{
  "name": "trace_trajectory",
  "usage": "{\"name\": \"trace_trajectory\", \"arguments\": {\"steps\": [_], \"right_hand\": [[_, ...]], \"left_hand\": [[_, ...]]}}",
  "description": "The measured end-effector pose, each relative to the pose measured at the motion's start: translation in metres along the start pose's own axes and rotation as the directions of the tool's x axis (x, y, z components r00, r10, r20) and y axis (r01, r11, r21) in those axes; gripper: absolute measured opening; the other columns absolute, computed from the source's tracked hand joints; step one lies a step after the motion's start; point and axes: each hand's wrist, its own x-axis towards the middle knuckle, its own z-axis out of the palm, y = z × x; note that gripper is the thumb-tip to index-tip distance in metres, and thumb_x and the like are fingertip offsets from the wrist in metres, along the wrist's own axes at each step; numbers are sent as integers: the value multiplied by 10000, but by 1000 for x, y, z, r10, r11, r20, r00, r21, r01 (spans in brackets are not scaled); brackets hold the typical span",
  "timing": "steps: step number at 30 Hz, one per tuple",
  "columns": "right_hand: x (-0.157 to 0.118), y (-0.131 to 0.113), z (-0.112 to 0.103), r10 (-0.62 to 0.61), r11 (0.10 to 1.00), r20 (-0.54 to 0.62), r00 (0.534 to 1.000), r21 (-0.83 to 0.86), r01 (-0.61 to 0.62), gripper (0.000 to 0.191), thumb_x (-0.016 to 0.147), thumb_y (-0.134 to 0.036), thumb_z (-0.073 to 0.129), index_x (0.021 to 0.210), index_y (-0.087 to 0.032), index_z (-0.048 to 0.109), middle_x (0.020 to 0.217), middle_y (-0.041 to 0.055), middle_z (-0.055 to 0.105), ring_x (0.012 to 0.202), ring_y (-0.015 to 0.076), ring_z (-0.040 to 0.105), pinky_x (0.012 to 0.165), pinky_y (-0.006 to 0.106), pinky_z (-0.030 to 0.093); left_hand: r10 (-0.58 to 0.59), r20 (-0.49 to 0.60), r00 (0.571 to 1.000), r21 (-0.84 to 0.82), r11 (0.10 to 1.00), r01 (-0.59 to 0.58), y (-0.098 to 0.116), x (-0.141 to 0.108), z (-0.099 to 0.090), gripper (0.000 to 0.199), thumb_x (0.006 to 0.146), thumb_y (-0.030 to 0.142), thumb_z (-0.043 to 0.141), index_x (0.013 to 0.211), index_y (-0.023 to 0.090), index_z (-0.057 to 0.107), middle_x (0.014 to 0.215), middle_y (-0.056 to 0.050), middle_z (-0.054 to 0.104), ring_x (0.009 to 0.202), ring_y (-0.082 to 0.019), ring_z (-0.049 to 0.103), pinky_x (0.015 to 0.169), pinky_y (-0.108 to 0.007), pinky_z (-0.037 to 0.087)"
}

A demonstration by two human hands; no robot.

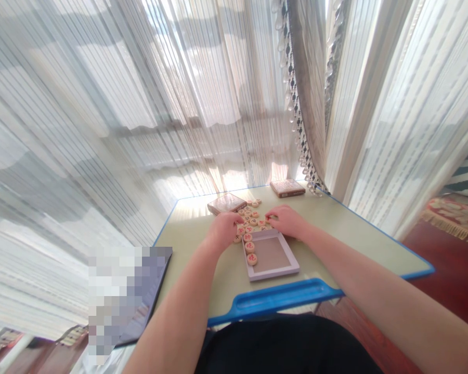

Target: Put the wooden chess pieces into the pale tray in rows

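Round wooden Chinese chess pieces with red or dark characters lie loosely grouped on the table between my hands. At the left edge of the group is my left hand, its fingers bent and a little apart, with nothing seen held in it. On the other side, my right hand has its fingertips closed on a chess piece with a red mark. Nearer to me lies a shallow light box tray. Three red-marked pieces form a column along its left side.
A patterned box lid lies behind the pieces, and a closed patterned box is at the back right. The pale table has a blue rim with a molded trough in front. A partly blurred screen stands at left; sheer curtains hang behind.
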Motion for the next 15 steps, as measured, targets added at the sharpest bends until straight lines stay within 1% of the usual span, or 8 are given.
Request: {"name": "trace_trajectory", "arguments": {"steps": [2, 5, 9, 12, 15], "right_hand": [[1, 0, 0, 17, 1000, 0, 1000, -17, -17, 254, 752, -265, 492, 904, -193, 682, 932, 50, 670, 954, 223, 523, 860, 316, 380], [1, 0, 0, 33, 999, -10, 999, -17, -33, 234, 735, -275, 508, 861, -189, 686, 880, 51, 672, 920, 223, 526, 832, 310, 386], [1, 1, 1, 26, 1000, -17, 1000, -5, -26, 237, 738, -266, 505, 872, -194, 687, 890, 42, 680, 927, 224, 524, 840, 309, 379], [1, 2, 1, 29, 1000, -21, 999, -5, -29, 254, 751, -260, 495, 908, -196, 684, 919, 44, 681, 941, 221, 523, 847, 312, 377], [1, 2, 1, 38, 999, -22, 999, -6, -38, 275, 767, -310, 493, 933, -195, 680, 927, 50, 681, 949, 225, 524, 837, 315, 383]], "left_hand": [[7, -3, 1000, 1, 1000, -7, 2, 0, -1, 359, 702, 62, 388, 849, 195, 688, 922, -25, 677, 889, -169, 593, 835, -262, 445], [20, 7, 1000, -15, 1000, -20, 4, -1, -2, 346, 689, 80, 394, 827, 199, 688, 893, -20, 682, 866, -169, 597, 812, -258, 451], [19, 17, 1000, -27, 999, -18, 7, -2, -4, 315, 698, 122, 401, 798, 206, 688, 850, -13, 684, 826, -168, 601, 773, -254, 460], [9, 32, 999, -25, 1000, -9, 9, -2, -5, 315, 684, 104, 402, 776, 203, 686, 831, -12, 684, 812, -164, 600, 760, -248, 458], [6, 40, 999, -28, 1000, -5, 10, -3, -6, 301, 671, 98, 416, 767, 198, 683, 827, -15, 683, 813, -164, 598, 754, -245, 456]]}}
